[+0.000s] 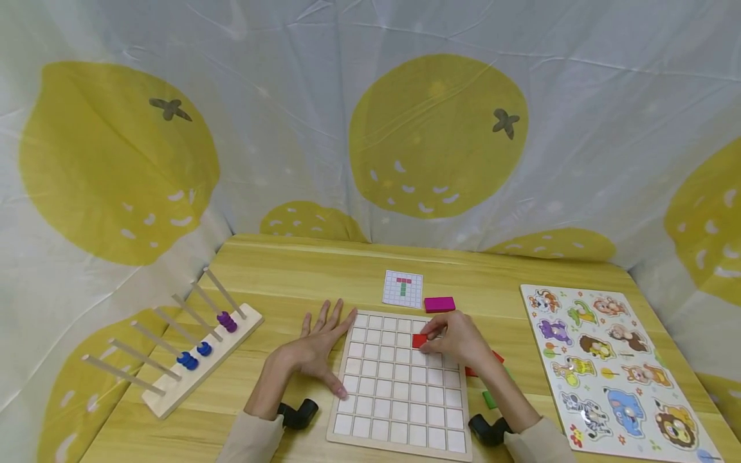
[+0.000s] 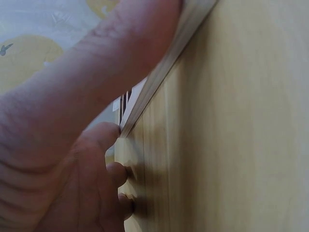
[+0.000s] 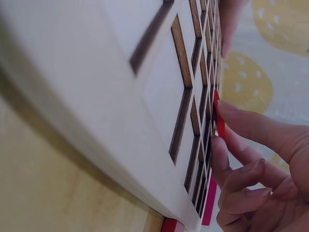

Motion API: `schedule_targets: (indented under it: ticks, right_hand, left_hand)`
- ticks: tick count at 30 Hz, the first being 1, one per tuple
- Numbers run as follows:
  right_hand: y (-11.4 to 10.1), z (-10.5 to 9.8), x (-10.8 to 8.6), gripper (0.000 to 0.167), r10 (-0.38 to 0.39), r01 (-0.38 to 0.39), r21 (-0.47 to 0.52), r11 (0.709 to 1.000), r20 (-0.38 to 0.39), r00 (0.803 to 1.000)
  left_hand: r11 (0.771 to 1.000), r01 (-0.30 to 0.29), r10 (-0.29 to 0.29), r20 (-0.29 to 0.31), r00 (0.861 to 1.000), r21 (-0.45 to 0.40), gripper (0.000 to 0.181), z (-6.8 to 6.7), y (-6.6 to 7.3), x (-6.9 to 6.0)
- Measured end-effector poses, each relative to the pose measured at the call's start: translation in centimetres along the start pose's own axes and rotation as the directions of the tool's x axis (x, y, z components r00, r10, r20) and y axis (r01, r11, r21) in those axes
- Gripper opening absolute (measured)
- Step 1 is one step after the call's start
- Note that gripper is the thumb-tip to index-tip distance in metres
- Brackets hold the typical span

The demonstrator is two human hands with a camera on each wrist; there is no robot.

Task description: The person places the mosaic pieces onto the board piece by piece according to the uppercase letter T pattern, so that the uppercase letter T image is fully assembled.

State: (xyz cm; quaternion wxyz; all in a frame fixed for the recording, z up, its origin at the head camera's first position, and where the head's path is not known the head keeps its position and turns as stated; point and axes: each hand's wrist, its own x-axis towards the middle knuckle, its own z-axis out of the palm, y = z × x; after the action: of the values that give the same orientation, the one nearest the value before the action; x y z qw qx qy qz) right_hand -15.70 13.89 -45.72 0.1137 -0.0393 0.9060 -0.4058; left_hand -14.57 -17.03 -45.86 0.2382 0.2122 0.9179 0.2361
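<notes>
A wooden grid board (image 1: 377,406) with square recesses lies on the table. Between its thumb and fingers my right hand (image 1: 457,337) pinches a red square tile (image 1: 419,341) over the board's upper right part. In the right wrist view the red tile (image 3: 219,116) is tilted against the grid. My left hand (image 1: 315,347) spreads its fingers along the board's left side, the thumb on the lower left edge and the index fingertip by the upper left corner. In the left wrist view the thumb (image 2: 111,58) covers part of the board's side.
Behind the board lie a pattern card (image 1: 402,289) and a magenta block (image 1: 440,304). Red pieces (image 1: 471,372) and a green piece (image 1: 489,400) are beside it, partly under the right forearm. A peg stand (image 1: 202,366) with beads stands left, an animal puzzle (image 1: 622,373) right.
</notes>
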Motion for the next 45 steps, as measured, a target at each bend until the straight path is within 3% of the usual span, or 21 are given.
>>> schedule_targets:
  ticks: [23,28,39,45]
  right_hand:
    - [0.7,-0.2,0.1,0.021,-0.032,0.03,0.059,0.998,0.032,0.999]
    - [1.3,-1.2,-0.6,0.022,-0.084,0.08,0.049,0.996,0.077,0.993]
    - [4.2,-4.9,-3.2,0.03,-0.084,0.083,0.013,0.996,0.038,0.996]
    - [5.4,-5.8,-4.4,0.034,-0.117,0.116,0.013,0.993,0.096,0.989]
  left_hand:
    - [1.0,0.006,-0.006,-0.001,1.0,0.008,0.151,0.0,0.0,0.0]
    - [1.0,0.009,-0.009,0.001,1.0,0.01,0.151,0.0,0.1,0.0]
    - [1.0,0.003,-0.003,0.002,1.0,0.012,0.151,0.0,0.0,0.0]
    - [1.0,0.008,-0.008,0.002,1.0,0.015,0.151,0.0,0.1,0.0]
